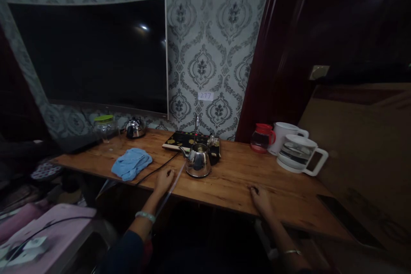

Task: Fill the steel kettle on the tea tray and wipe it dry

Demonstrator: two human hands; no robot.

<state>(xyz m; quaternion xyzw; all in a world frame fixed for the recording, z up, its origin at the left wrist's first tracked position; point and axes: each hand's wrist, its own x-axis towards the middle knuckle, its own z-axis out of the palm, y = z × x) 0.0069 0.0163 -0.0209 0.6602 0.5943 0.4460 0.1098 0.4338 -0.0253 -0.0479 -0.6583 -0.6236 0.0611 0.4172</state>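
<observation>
We've got the shiny kettle (198, 162) on the desk (231, 184), just in front of the black panel (180, 139). Left hand (164, 180) is front-left of that panel, right hand (261, 199) front-right, fingers curled on both; honestly too dim for us to tell if they're pinching anything. Our worry: snagging the cord (157, 171) front-left of the panel could tug it and topple the kettle.

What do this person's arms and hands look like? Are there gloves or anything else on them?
The left hand and right hand are ordinary human ones, without gloves. A rounded, pale green bangle circles the left forearm, with a dark blue sleeve further up. The right forearm has a thin, shiny bracelet; its sleeve can't be made out.
</observation>
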